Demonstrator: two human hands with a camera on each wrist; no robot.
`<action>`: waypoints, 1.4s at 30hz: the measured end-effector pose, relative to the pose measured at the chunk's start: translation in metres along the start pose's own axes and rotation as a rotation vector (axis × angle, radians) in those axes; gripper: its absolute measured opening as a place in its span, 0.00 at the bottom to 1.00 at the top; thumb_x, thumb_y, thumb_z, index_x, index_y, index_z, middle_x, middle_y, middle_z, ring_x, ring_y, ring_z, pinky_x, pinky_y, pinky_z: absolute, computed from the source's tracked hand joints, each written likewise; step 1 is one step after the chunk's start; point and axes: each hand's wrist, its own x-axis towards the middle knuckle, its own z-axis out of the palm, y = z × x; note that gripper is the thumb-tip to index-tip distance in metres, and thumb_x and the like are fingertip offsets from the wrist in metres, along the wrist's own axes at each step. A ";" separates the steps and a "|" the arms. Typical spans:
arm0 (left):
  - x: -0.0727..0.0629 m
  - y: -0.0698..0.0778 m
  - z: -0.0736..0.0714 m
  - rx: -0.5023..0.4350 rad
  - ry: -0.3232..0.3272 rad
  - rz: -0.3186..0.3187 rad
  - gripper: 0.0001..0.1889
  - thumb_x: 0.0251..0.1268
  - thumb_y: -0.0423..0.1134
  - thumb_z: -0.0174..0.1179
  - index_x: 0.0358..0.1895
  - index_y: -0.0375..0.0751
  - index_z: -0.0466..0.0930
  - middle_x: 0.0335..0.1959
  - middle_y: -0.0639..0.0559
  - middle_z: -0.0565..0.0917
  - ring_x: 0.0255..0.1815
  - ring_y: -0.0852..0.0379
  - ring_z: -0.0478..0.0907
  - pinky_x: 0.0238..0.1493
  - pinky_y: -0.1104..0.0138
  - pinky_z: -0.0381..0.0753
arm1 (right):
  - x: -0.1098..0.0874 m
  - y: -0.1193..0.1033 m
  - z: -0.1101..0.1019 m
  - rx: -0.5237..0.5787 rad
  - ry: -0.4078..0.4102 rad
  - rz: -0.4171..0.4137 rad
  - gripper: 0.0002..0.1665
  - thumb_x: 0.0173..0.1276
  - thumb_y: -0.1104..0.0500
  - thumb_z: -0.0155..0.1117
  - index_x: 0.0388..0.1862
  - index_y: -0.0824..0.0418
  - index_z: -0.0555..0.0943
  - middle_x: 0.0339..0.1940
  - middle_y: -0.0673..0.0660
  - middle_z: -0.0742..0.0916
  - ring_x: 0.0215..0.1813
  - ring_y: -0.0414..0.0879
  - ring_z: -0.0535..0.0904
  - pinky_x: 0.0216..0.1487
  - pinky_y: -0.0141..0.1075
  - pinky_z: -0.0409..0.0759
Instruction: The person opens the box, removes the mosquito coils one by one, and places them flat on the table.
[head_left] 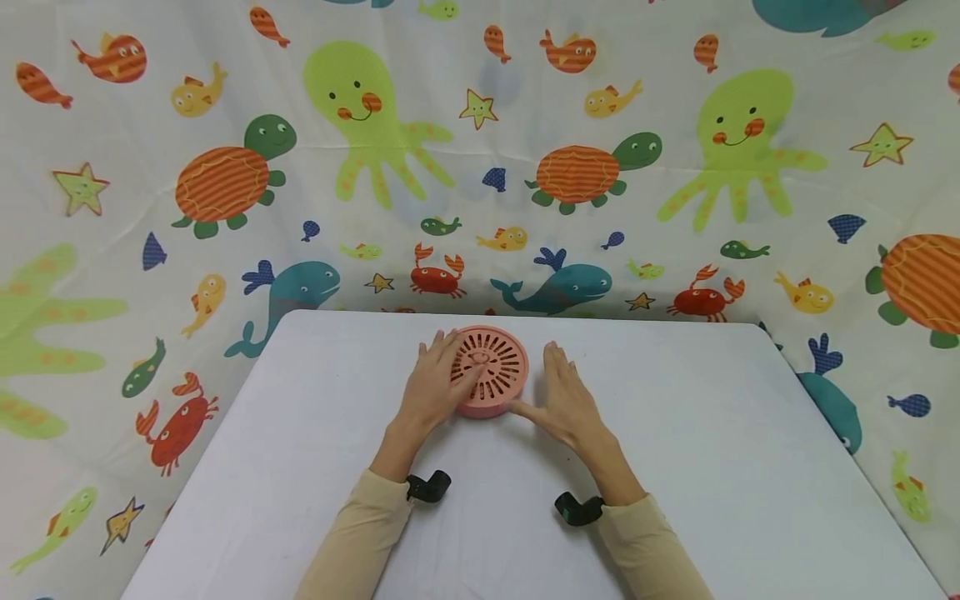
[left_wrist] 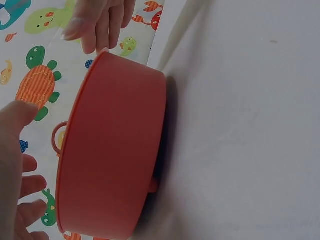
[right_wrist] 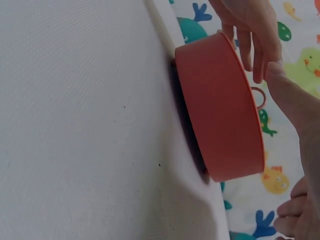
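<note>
A round coral-pink box [head_left: 489,392] with a slotted lid and a small ring on top stands on the white table. In the left wrist view its smooth side wall [left_wrist: 112,145] fills the middle, and a small foot shows beneath it. My left hand [head_left: 433,383] is over the box's left edge, fingers extended and thumb reaching across the lid; whether it touches the lid I cannot tell. To the right, my right hand [head_left: 564,407] is held with straight fingers apart from the box, its thumb pointing to the lower right rim. Neither hand holds anything.
The white table [head_left: 300,433] extends around the box on all sides. Behind it hangs a curtain [head_left: 465,67] printed with sea animals. A small black camera is strapped at each wrist, over the beige sleeves [head_left: 360,533].
</note>
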 end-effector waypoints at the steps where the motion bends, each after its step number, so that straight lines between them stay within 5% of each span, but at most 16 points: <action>1: 0.001 0.000 0.000 0.004 0.001 0.004 0.37 0.70 0.59 0.57 0.74 0.38 0.66 0.76 0.42 0.67 0.81 0.40 0.57 0.81 0.42 0.50 | 0.001 0.000 0.001 0.005 0.000 -0.002 0.77 0.54 0.20 0.62 0.82 0.68 0.42 0.84 0.66 0.51 0.85 0.59 0.47 0.83 0.52 0.49; 30: 0.006 -0.002 0.015 0.071 -0.001 0.051 0.29 0.72 0.50 0.59 0.68 0.35 0.73 0.69 0.41 0.77 0.74 0.45 0.69 0.79 0.44 0.57 | 0.011 0.001 0.027 0.163 -0.060 0.041 0.80 0.43 0.21 0.72 0.83 0.61 0.47 0.83 0.63 0.57 0.83 0.60 0.55 0.78 0.57 0.61; 37: 0.007 -0.002 0.018 0.025 0.013 0.058 0.25 0.73 0.46 0.60 0.66 0.36 0.75 0.66 0.41 0.79 0.72 0.46 0.72 0.79 0.47 0.57 | 0.014 0.000 0.030 0.206 -0.059 0.042 0.79 0.44 0.24 0.75 0.83 0.60 0.48 0.83 0.63 0.58 0.82 0.60 0.56 0.77 0.58 0.62; 42: 0.008 0.000 0.020 -0.021 0.026 0.042 0.22 0.74 0.45 0.59 0.64 0.37 0.77 0.64 0.42 0.81 0.69 0.46 0.76 0.73 0.51 0.71 | 0.016 0.001 0.033 0.237 -0.069 0.025 0.78 0.44 0.25 0.76 0.84 0.51 0.45 0.83 0.56 0.59 0.82 0.56 0.57 0.78 0.56 0.62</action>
